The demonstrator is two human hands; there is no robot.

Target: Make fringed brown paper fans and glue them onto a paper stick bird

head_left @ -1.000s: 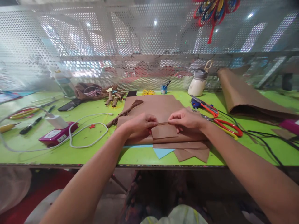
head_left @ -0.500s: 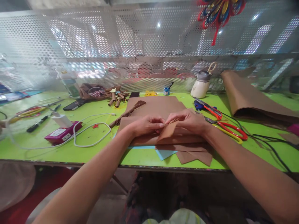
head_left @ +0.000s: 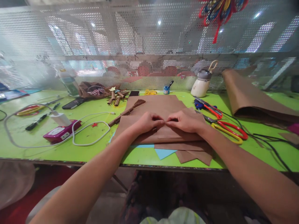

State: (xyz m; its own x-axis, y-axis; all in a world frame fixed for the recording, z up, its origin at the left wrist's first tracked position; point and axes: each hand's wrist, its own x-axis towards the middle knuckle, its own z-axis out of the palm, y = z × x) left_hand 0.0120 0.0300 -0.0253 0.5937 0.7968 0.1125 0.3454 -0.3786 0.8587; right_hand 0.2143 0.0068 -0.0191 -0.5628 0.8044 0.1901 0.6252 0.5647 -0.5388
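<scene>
My left hand [head_left: 149, 122] and my right hand [head_left: 184, 121] meet fingertip to fingertip over a pile of brown paper sheets [head_left: 154, 104]. Both have thumb and fingers pinched together on the upper edge of a small piece of brown paper [head_left: 171, 133], which lies nearly flat on the pile. What is between the fingertips is mostly hidden. Light blue paper [head_left: 165, 153] and brown offcuts [head_left: 195, 156] stick out from under the pile at the front. Beside my left hand lies a fringed, rolled strip of brown paper [head_left: 128, 112].
Scissors [head_left: 230, 130] and a utility knife [head_left: 209, 107] lie at right, before a folded brown sheet [head_left: 254, 96]. A white flask [head_left: 201, 83] stands behind. At left are a purple power strip [head_left: 61, 132], a white cable [head_left: 87, 145], and a phone [head_left: 74, 103]. Paper rolls [head_left: 118, 96] lie farther back.
The small piece of brown paper stood tilted up between my hands and now lies lower and flatter. My right hand has come down slightly, and both hands now face each other evenly.
</scene>
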